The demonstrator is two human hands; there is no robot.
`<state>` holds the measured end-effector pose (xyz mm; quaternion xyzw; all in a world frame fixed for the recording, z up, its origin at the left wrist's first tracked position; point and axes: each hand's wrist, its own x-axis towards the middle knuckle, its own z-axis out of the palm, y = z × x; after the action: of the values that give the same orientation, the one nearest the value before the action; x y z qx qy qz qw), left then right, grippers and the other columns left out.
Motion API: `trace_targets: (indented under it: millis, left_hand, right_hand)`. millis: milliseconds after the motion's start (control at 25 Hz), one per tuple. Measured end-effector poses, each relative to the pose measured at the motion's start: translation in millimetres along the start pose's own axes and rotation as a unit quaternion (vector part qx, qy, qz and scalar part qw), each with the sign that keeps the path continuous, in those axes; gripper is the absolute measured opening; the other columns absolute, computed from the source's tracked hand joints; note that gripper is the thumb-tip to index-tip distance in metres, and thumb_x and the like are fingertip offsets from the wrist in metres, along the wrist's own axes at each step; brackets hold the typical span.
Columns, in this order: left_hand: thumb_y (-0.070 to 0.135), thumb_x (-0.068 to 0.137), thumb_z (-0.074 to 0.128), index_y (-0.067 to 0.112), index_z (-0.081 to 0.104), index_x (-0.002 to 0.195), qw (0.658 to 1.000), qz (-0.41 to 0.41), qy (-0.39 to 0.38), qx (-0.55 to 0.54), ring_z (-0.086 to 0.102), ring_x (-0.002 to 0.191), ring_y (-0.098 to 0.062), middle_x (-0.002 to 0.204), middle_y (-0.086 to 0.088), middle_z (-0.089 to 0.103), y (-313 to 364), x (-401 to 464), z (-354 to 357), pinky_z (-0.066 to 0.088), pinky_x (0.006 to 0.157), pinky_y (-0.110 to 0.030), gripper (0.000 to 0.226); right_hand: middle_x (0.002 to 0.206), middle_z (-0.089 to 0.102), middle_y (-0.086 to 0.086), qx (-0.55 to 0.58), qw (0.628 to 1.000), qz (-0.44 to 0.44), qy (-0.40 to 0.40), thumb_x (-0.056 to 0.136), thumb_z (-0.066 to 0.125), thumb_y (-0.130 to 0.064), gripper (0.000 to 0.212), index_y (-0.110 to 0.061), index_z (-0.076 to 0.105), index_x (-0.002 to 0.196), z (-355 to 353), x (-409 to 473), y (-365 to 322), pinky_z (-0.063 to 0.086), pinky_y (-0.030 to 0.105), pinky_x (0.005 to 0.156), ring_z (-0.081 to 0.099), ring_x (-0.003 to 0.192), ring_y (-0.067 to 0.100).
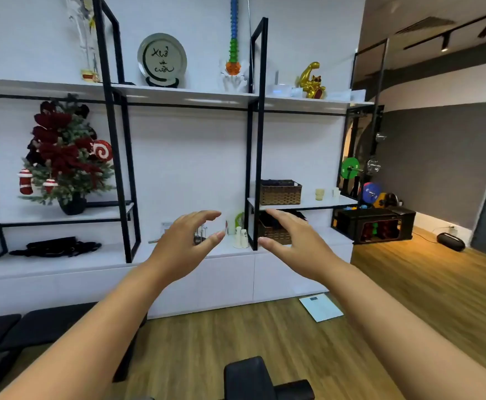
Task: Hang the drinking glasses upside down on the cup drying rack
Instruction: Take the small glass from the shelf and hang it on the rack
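Observation:
Both my arms are stretched out in front of me toward a white shelving unit. My left hand (pixel 182 243) hangs in the air with fingers and thumb loosely spread, holding nothing. My right hand (pixel 292 243) mirrors it, fingers relaxed and empty. Between thumb and fingers of the left hand a small metal cup drying rack (pixel 201 235) shows on the white counter (pixel 106 259), far beyond my hands and partly hidden by them. A few small white cups (pixel 241 236) stand on the counter to its right. I cannot make out clear drinking glasses at this distance.
Black metal uprights (pixel 254 174) frame the shelves. A decorated small tree (pixel 65 157) stands left, wicker baskets (pixel 280 192) right. Black padded benches (pixel 19 327) and a black seat (pixel 253 379) lie on the wooden floor between me and the counter. A white scale (pixel 321 307) lies on the floor.

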<state>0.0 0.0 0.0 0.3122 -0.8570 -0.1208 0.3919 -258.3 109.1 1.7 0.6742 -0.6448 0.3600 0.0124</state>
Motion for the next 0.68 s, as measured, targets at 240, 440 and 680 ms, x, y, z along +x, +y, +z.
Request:
trace_targets:
  millis: [240, 440, 680]
  left_hand:
    - [0.057, 0.098, 0.058, 0.036, 0.053, 0.145, 0.999, 0.035, -0.018, 0.009, 0.048, 0.131, -0.004, 0.140, 0.018, 0.057, 68, 4, 30, 0.037, 0.103, -0.026, 0.052]
    - [0.057, 0.098, 0.058, 0.036, 0.053, 0.145, 0.999, 0.050, -0.013, 0.000, 0.050, 0.131, -0.007, 0.142, 0.015, 0.058, 137, 3, 76, 0.043, 0.106, -0.033, 0.052]
    - [0.061, 0.096, 0.056, 0.037, 0.054, 0.145, 0.996, 0.083, -0.034, -0.002, 0.048, 0.131, -0.002, 0.141, 0.021, 0.056, 239, 7, 153, 0.037, 0.103, -0.024, 0.054]
  right_hand:
    - [0.165, 0.039, -0.012, -0.015, 0.999, 0.026, 0.025, 0.093, 0.060, -0.068, 0.077, -0.044, 0.032, 0.160, -65, -46, 37, 0.033, 0.039, 0.118, 0.032, 0.152, 0.016]
    - [0.165, 0.038, -0.012, -0.025, 0.998, 0.031, 0.045, 0.094, 0.060, -0.067, 0.075, -0.043, 0.032, 0.160, -129, -95, 79, 0.031, 0.038, 0.119, 0.032, 0.151, 0.015]
    - [0.163, 0.040, -0.018, -0.031, 0.996, 0.047, 0.065, 0.094, 0.059, -0.069, 0.074, -0.047, 0.032, 0.159, -214, -179, 151, 0.034, 0.039, 0.120, 0.034, 0.150, 0.009]
